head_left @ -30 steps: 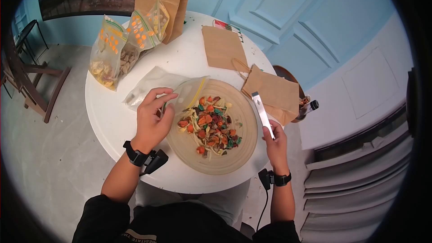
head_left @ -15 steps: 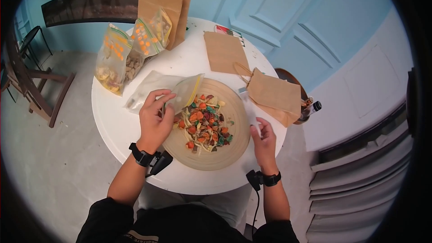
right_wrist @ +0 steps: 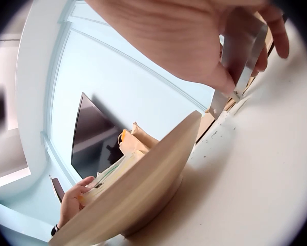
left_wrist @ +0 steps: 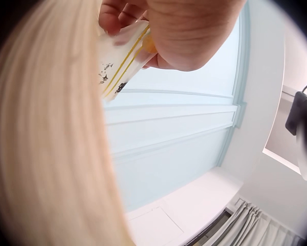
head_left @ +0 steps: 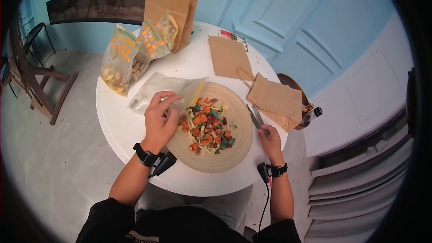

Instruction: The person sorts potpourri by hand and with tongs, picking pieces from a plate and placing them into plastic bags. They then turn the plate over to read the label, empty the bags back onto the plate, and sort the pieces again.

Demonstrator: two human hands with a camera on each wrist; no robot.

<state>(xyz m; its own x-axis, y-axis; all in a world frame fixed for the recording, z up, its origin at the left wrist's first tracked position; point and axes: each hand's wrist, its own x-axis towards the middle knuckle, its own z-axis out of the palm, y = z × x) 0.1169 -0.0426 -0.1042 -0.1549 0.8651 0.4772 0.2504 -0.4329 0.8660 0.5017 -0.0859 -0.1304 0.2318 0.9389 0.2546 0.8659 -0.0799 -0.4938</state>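
Note:
My left hand (head_left: 159, 125) pinches the mouth of a clear zip bag (head_left: 155, 87) with a yellow seal, over the left side of a round wooden plate (head_left: 240, 150). In the left wrist view the fingers (left_wrist: 115, 18) hold the bag (left_wrist: 117, 59). Orange, green, dark red and pale dried pieces (head_left: 209, 126) are heaped on the plate. To the plate's right, my right hand (head_left: 271, 143) grips metal tongs (head_left: 255, 117), their arms apart and nothing seen between them. The right wrist view shows the tongs (right_wrist: 243, 48) in that hand, low over the tabletop.
Several filled zip bags (head_left: 118, 63) and a tall paper bag (head_left: 168, 9) stand at the back left of the white table (head_left: 114, 121). Two flat paper bags (head_left: 228, 56) (head_left: 274, 99) lie at the back right. A bottle (head_left: 315, 113) and dark round container are beyond the right edge.
My right hand first moved left toward the plate, then back right. The tongs turned, showing both arms. My left hand still holds the bag; the head view has shifted slightly.

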